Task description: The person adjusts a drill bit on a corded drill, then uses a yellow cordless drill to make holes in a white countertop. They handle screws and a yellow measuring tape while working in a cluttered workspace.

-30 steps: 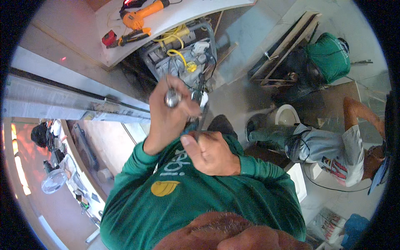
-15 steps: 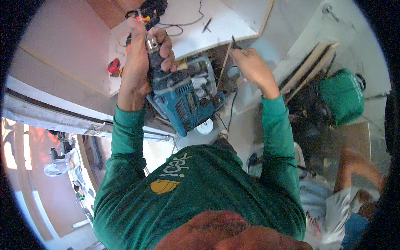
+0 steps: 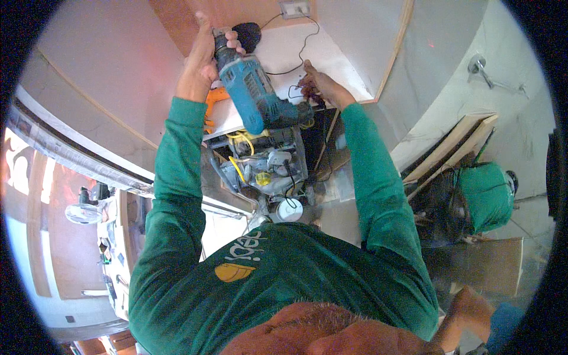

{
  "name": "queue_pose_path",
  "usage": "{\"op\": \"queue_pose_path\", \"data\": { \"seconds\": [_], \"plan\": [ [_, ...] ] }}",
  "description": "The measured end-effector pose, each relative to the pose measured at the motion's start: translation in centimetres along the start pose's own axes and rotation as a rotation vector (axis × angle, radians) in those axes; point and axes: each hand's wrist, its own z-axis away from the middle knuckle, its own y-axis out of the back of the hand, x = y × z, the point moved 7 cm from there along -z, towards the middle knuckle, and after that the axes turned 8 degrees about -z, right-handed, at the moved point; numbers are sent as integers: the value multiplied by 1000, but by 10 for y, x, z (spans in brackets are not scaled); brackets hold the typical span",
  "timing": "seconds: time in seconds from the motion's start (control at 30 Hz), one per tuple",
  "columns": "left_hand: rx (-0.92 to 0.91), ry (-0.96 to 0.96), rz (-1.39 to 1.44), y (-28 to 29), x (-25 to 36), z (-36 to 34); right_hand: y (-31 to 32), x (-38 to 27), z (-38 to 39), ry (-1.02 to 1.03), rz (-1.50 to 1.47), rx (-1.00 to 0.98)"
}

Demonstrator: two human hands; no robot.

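Observation:
My left hand (image 3: 204,62) is wrapped round the front end of a teal and black corded power drill (image 3: 245,89), held tilted over the front of a white shelf. Its rear end points down to the right. To the right of the drill's handle, my right hand (image 3: 325,87) has its fingers bent together near a thin black cable (image 3: 306,42); dark shapes and shadow hide what they hold. An orange tool (image 3: 215,100), partly covered by my left forearm, lies on the white shelf (image 3: 349,77).
Below the drill stands a crate (image 3: 278,163) filled with tools and yellow cords. A white round lid (image 3: 289,209) lies beside it. Wooden boards (image 3: 452,145) and a green bag (image 3: 485,198) are at the right. Another person's arm (image 3: 464,313) shows at the lower right. A socket (image 3: 294,9) is at the top.
Both hands have moved farther forward, carrying the drill from over the crate to the shelf. My right hand has come closer to the drill's handle. The crate is now more exposed.

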Motion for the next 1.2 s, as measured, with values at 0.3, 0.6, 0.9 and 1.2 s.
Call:
{"op": "queue_pose_path", "data": {
  "seconds": [0.3, 0.6, 0.9, 1.2],
  "plan": [
    [-382, 376, 584, 45, -18, -94, -106, -87, 104, 430, 932, -66],
    [-600, -227, -207, 0, 15, -118, -173, -103, 97, 612, 950, 177],
    [-546, -131, -85, 51, -53, -125, -115, -136, 14, 497, 988, 493],
    [-192, 251, -86, 45, -144, -206, -62, -102, -107, 393, 1044, 472]
  ]
}}
